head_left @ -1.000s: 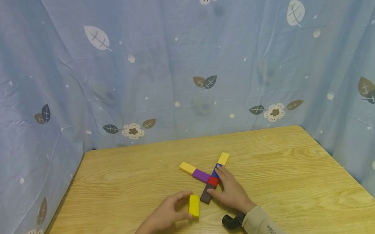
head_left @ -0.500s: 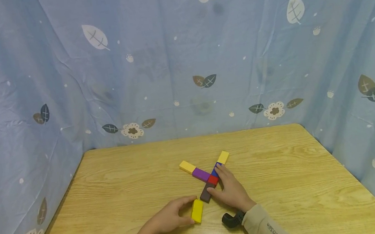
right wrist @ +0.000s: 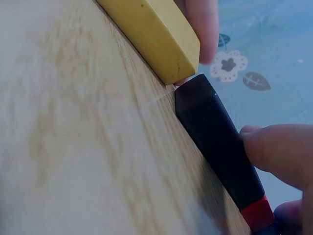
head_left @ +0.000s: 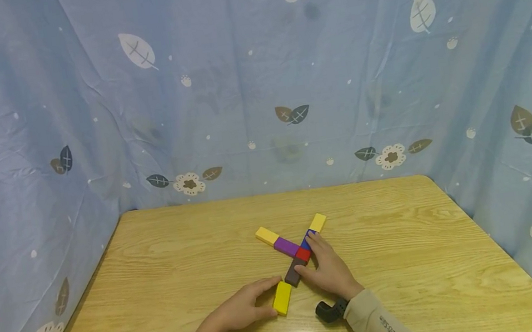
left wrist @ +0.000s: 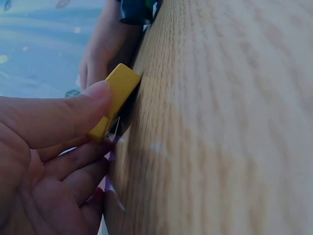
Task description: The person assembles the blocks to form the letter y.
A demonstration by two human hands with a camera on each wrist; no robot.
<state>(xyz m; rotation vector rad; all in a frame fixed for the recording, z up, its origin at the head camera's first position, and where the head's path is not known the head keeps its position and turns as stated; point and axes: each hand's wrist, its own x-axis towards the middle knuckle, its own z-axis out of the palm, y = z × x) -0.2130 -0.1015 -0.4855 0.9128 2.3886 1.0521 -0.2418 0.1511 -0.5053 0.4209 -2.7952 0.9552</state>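
Note:
My left hand [head_left: 239, 307] pinches a yellow block [head_left: 282, 298] between thumb and fingers, low over the table. In the right wrist view, the yellow block's [right wrist: 154, 39] end sits close to the near end of a dark brown block [right wrist: 215, 142]. Beyond the dark block come a red block [head_left: 303, 255], a blue block [head_left: 306, 242] and a second yellow block [head_left: 318, 222] in one slanting line. My right hand [head_left: 331, 274] rests along this line, its thumb touching the dark block and its fingertips on the blue one, which they partly cover.
From the red block a side arm runs to the far left: a purple block [head_left: 287, 247], then another yellow block [head_left: 267, 236]. All lie on a wooden table [head_left: 180, 244]. A patterned blue curtain [head_left: 218, 110] encloses its back and sides.
My left hand has moved the yellow block slightly right and toward me, from left of the dark block's end to in line with it. The right hand has stayed in place.

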